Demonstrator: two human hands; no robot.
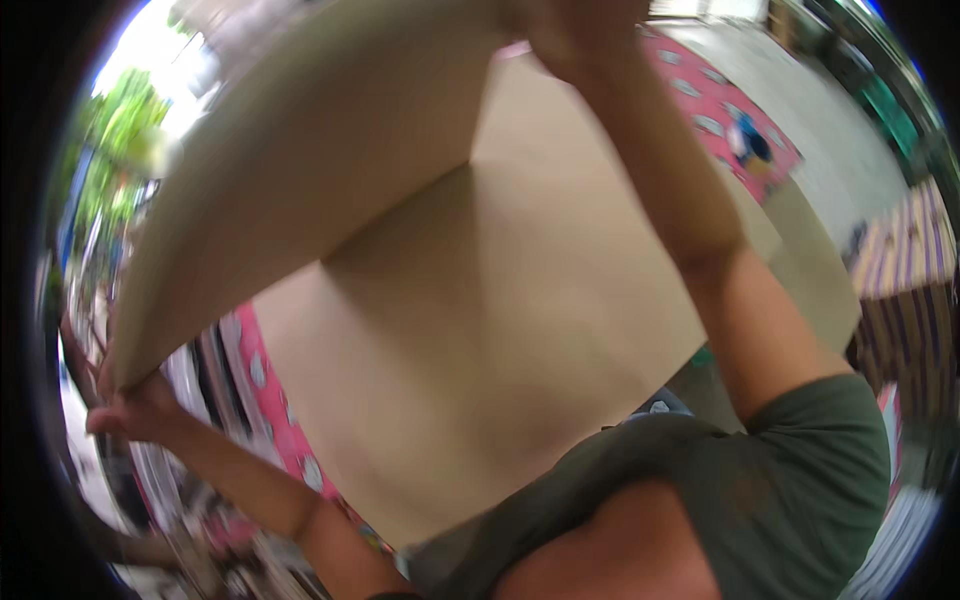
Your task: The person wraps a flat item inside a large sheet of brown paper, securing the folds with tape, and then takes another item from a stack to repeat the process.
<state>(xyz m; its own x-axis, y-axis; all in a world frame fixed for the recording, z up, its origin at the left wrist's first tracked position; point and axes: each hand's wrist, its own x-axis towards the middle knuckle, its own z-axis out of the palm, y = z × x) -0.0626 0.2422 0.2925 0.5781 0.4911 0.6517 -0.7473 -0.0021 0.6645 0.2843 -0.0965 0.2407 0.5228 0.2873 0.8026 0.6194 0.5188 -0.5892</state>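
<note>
A large brown sheet of cardboard or stiff paper (pixel 300 150) is lifted and tilted in front of me. At its lower left corner my left hand (pixel 145 408) is closed round the edge. My right hand (pixel 590 35) is raised at the top of the view, closed at the sheet's far right edge; its fingers are blurred and partly cut off. Beneath the raised sheet lies another broad brown sheet (pixel 580 300), in part shaded by it. Its near side reaches my body.
A pink patterned cloth (pixel 690 85) extends under the brown sheets, with a small blue and dark object (pixel 750 145) on it. At right stands a striped box-like thing (pixel 905 290). Blurred stacked items (pixel 215 385) lie at left, and grey floor (pixel 830 130) shows beyond the cloth.
</note>
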